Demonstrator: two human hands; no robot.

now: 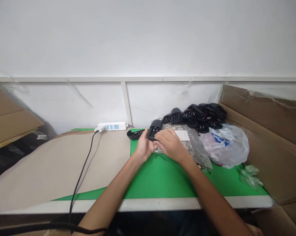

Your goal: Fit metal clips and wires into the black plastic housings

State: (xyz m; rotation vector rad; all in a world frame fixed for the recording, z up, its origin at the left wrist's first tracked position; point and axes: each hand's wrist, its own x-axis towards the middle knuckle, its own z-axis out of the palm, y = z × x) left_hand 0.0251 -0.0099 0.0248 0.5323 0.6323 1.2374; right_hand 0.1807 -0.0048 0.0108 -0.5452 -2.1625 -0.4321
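While a black plastic mouse housing [154, 130] is held tilted above a green mat [162, 181], it is gripped between the left hand [143, 147] and the right hand [171, 146], the fingers [160, 140] of both being closed on it; its open underside is turned toward the wearer, and the contents of that recess are too small to be made out. Just behind the hands are listed a second black shell [135, 134], a clear bag of small parts [191, 142] with a white paper label [181, 135], and a heap of similar black housings with red wires [199, 115]. A white plastic carrier bag [225, 146] is placed to the right, a beige card sheet [59, 164] covers the left of the worktop [150, 205], and a white power strip [111, 126] is fitted with a black cable [83, 170]. The two-handed hold is judged sound: steady, even pressure is advised, with the recess kept unobstructed and the thumbs kept clear of any wires.
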